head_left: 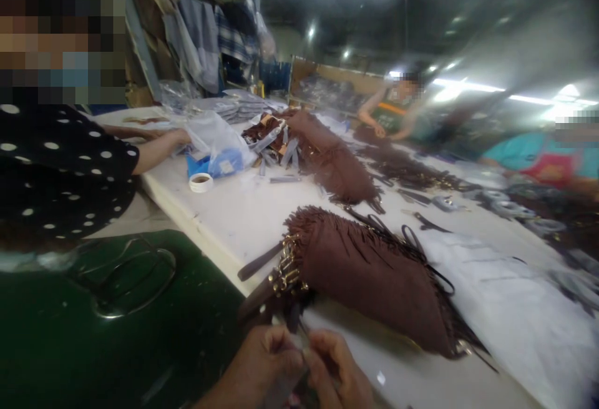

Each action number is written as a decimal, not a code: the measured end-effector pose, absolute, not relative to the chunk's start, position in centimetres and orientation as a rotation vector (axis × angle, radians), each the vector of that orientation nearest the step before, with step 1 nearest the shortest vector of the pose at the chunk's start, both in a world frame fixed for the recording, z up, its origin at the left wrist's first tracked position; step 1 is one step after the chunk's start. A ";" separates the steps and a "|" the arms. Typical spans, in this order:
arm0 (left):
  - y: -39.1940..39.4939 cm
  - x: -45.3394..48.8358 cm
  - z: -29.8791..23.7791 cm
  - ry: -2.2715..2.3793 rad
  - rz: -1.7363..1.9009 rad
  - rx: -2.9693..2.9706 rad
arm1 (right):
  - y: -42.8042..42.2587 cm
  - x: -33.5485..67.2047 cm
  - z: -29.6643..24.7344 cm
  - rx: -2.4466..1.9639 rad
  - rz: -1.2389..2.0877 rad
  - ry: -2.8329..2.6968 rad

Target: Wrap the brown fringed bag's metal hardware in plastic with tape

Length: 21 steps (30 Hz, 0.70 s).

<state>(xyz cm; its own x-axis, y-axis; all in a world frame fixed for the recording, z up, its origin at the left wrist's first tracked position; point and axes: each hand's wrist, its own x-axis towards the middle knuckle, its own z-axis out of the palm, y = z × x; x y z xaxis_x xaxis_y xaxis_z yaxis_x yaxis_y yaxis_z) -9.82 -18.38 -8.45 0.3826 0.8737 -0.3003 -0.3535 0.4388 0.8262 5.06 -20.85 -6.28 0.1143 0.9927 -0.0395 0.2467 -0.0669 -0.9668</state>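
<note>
At the bottom of the view, my left hand [266,359] and my right hand [339,368] are close together, thumbs and fingers pinched. Whatever sits between the fingertips is small and blurred, so its kind does not show. Just beyond them, a cluster of gold metal clasps [286,265] on dark straps lies at the table edge. A stack of brown fringed bags [369,268] rests on its side beside the clasps, with thin dark straps along its far side. Neither hand touches the bags.
Across the white table [224,209] lie another brown fringed pile [334,159], a white tape roll [201,182], a plastic bag [210,134] and white sheeting [510,296]. A person in polka dots [65,165] works at left; others work farther back. A metal-ringed stool [133,278] stands below.
</note>
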 end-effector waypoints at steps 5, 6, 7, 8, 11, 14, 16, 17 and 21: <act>-18.4 -11.5 -7.5 0.937 0.860 0.800 | -19.6 5.2 -6.5 -1.482 1.157 -1.191; -18.4 -11.7 -7.3 0.954 0.856 0.805 | -19.5 5.3 -6.5 -1.489 1.174 -1.168; -18.5 -11.9 -7.1 0.970 0.857 0.812 | -19.5 5.5 -6.5 -1.494 1.187 -1.159; -18.5 -12.0 -6.9 0.984 0.859 0.826 | -19.5 5.5 -6.6 -1.492 1.203 -1.163; -18.7 -12.1 -6.6 0.986 0.878 0.877 | -19.9 5.3 -6.7 -1.405 1.272 -1.248; -19.0 -11.9 -6.8 0.940 0.894 0.897 | -20.3 4.8 -6.8 -1.332 1.258 -1.355; -19.3 -11.8 -7.1 0.912 0.903 0.866 | -20.4 4.5 -6.5 -1.356 1.210 -1.415; -19.5 -11.7 -7.2 0.907 0.904 0.842 | -20.4 4.5 -6.3 -1.373 1.186 -1.459; -20.0 -11.2 -7.2 0.882 0.925 0.710 | -20.3 4.7 -5.1 -1.360 1.122 -1.757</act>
